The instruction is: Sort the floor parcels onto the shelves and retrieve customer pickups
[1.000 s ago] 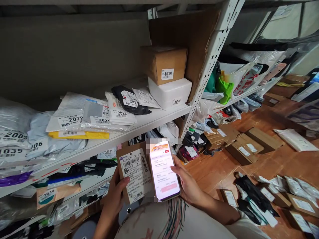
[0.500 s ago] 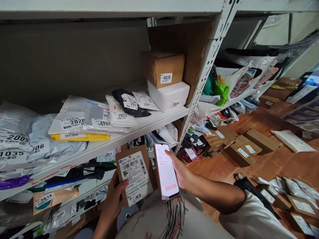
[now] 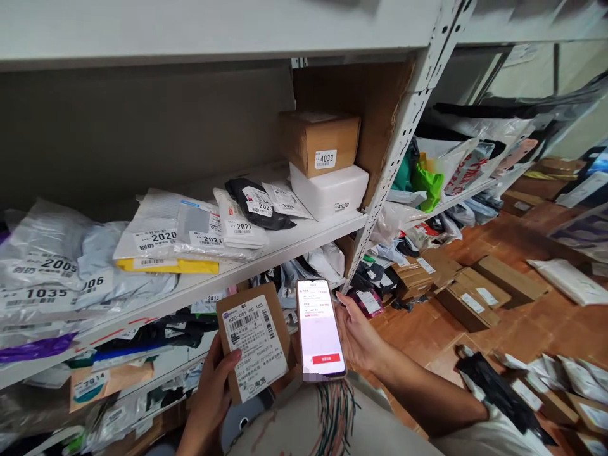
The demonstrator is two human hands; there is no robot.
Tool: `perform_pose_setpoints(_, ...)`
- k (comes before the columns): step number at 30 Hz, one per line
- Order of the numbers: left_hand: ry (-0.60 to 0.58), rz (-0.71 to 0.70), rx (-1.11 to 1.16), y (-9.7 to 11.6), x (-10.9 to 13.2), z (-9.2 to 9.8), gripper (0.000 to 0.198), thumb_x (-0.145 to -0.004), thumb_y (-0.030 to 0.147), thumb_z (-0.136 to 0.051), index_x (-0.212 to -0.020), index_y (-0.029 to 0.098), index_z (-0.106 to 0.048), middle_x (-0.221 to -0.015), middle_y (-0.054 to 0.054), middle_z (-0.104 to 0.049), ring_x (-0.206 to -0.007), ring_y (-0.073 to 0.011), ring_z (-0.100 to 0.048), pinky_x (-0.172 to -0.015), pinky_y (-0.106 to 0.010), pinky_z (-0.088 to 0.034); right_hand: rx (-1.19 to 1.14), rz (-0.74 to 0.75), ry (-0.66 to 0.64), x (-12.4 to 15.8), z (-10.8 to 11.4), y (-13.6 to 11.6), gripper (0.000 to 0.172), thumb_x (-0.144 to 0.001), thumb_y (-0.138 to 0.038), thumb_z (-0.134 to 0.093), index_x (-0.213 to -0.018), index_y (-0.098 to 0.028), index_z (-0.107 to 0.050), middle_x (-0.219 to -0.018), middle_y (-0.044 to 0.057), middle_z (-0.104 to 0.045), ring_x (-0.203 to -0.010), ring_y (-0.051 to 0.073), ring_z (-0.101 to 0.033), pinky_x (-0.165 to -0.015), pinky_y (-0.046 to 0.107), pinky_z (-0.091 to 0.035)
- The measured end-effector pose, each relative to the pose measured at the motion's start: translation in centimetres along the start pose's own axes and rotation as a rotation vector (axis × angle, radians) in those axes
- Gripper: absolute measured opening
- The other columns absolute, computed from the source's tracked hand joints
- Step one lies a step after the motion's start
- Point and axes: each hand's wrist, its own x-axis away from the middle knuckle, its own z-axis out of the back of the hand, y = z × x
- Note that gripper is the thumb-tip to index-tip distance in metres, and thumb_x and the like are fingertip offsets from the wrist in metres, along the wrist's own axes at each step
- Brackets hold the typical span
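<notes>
My left hand (image 3: 216,373) is closed on a small brown cardboard box (image 3: 280,304), thumb over its front edge. A white shipping label (image 3: 254,345) with barcodes faces me on the box. To its right, my right hand (image 3: 358,335) grips a smartphone (image 3: 320,329) from the right side, the thumb raised off the glass and the fingers behind it. The lit screen shows lines of text and a red button near the bottom. Box and phone are side by side in front of my body, below the shelf edge.
A white shelf (image 3: 308,237) ahead bears numbered parcels, a foam box (image 3: 327,190) and a cardboard box (image 3: 320,142) on top of it. More parcels fill the lower shelf. A perforated metal post (image 3: 394,152) stands right of centre. Several cartons (image 3: 468,297) lie on the tiled floor.
My right thumb has lifted off the phone screen to its right side. The pale button on the screen has turned red. The view has shifted slightly, so the shelf appears lower and further right.
</notes>
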Motion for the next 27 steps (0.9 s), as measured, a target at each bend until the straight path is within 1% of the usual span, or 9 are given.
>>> perform_pose_setpoints(3, 0.023, -0.008, 0.007, 0.0, -0.1, 0.5, 0.062, -0.06, 0.033, -0.073, -0.118, 0.023, -0.057, -0.106, -0.008, -0.071, -0.095, -0.0321, -0.067, -0.073, -0.037, -0.057, -0.032, 0.009, -0.059, -0.1, 0.4, 0.3, 0.044, -0.092, -0.05, -0.043, -0.12, -0.018, -0.057, -0.102, 0.006, -0.073, -0.092, 0.023, -0.069, -0.091, 0.04, -0.047)
perform_pose_setpoints(7, -0.003, -0.026, 0.037, -0.5, -0.3, 1.4, 0.069, -0.061, 0.035, -0.076, -0.124, 0.018, -0.053, -0.106, -0.01, -0.072, -0.095, -0.0321, -0.068, -0.075, -0.037, -0.056, -0.031, 0.006, -0.018, -0.6, 0.7, 1.3, 0.044, -0.09, -0.054, -0.047, -0.112, -0.019, -0.061, -0.095, 0.006, -0.074, -0.087, 0.023, -0.07, -0.09, 0.039, -0.048)
perform_pose_setpoints(10, -0.017, -0.06, 0.091, -0.8, -0.4, 2.2, 0.075, -0.062, 0.035, -0.077, -0.13, 0.017, -0.048, -0.114, -0.012, -0.069, -0.102, -0.0315, -0.065, -0.08, -0.036, -0.054, -0.013, -0.02, -0.018, -0.9, 0.5, 2.0, 0.048, -0.086, -0.059, -0.05, -0.113, -0.021, -0.061, -0.1, 0.006, -0.074, -0.092, 0.025, -0.069, -0.092, 0.041, -0.046)
perform_pose_setpoints(12, 0.007, -0.068, 0.122, -0.9, -0.4, 2.7, 0.078, -0.063, 0.036, -0.076, -0.132, 0.016, -0.045, -0.118, -0.013, -0.067, -0.103, -0.0318, -0.065, -0.081, -0.037, -0.054, -0.002, -0.05, -0.025, -1.0, 0.3, 2.5, 0.053, -0.083, -0.063, -0.051, -0.118, -0.023, -0.059, -0.105, 0.007, -0.072, -0.097, 0.027, -0.068, -0.093, 0.044, -0.045)
perform_pose_setpoints(15, 0.018, -0.061, 0.135, -0.7, -0.2, 3.3, 0.081, -0.064, 0.038, -0.076, -0.134, 0.015, -0.044, -0.118, -0.015, -0.067, -0.103, -0.0324, -0.065, -0.079, -0.036, -0.053, 0.013, -0.061, -0.029, -1.0, -0.2, 3.0, 0.056, -0.083, -0.065, -0.051, -0.122, -0.025, -0.056, -0.108, 0.008, -0.071, -0.099, 0.028, -0.067, -0.094, 0.046, -0.044)
perform_pose_setpoints(18, 0.025, -0.053, 0.13, -0.1, 0.4, 3.6, 0.078, -0.063, 0.038, -0.076, -0.131, 0.015, -0.046, -0.118, -0.014, -0.067, -0.106, -0.0327, -0.063, -0.077, -0.034, -0.053, 0.009, -0.049, -0.041, -1.2, -0.9, 3.2, 0.053, -0.086, -0.063, -0.049, -0.123, -0.024, -0.055, -0.106, 0.008, -0.072, -0.099, 0.027, -0.067, -0.094, 0.045, -0.045)
perform_pose_setpoints(21, 0.018, -0.034, 0.138, 0.1, 0.4, 3.8, 0.075, -0.062, 0.037, -0.076, -0.129, 0.02, -0.048, -0.119, -0.013, -0.066, -0.109, -0.0339, -0.062, -0.077, -0.036, -0.054, 0.037, -0.008, -0.046, -1.4, -1.9, 3.2, 0.052, -0.087, -0.061, -0.049, -0.122, -0.023, -0.055, -0.105, 0.009, -0.072, -0.095, 0.028, -0.068, -0.09, 0.045, -0.047)
perform_pose_setpoints(24, 0.005, 0.055, 0.095, -0.4, -0.9, 3.6, 0.073, -0.064, 0.038, -0.075, -0.13, 0.026, -0.048, -0.12, -0.011, -0.066, -0.113, -0.0363, -0.06, -0.074, -0.039, -0.055, 0.067, 0.075, -0.034, -1.5, -2.4, 3.0, 0.056, -0.084, -0.061, -0.053, -0.119, -0.018, -0.058, -0.102, 0.011, -0.073, -0.091, 0.029, -0.069, -0.087, 0.045, -0.049)
perform_pose_setpoints(27, -0.075, 0.131, 0.026, -1.8, -3.4, 2.7, 0.076, -0.062, 0.041, -0.075, -0.132, 0.027, -0.046, -0.118, -0.01, -0.067, -0.113, -0.038, -0.059, -0.077, -0.043, -0.056, 0.033, 0.171, 0.005, -1.2, -2.1, 2.9, 0.053, -0.084, -0.059, -0.054, -0.117, -0.017, -0.061, -0.1, 0.01, -0.073, -0.091, 0.027, -0.07, -0.089, 0.044, -0.049)
